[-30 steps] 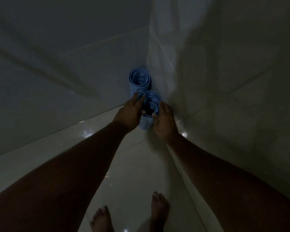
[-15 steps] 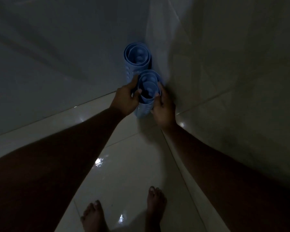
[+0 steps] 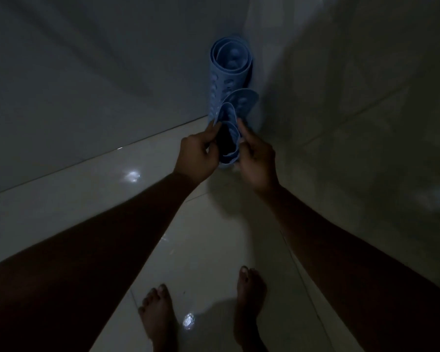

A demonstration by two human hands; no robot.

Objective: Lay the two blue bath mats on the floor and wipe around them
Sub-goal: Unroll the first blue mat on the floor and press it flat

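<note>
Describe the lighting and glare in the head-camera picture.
Head view: very dim, arms near-black; the blue rolled mats are the only clear colour; small bright glare spots on the glossy floor; wide-angle lens bends the wall edges; the left hand and right hand lack detail.

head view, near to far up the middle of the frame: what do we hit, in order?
Bare feet on the glossy pale floor tiles → left hand and right hand, level with each other, gripping the nearer rolled blue rubber bath mat → second rolled blue bath mat standing upright in the wall corner.

walls (image 3: 341, 123) box corner, floor (image 3: 201, 250) open nr feet
</note>
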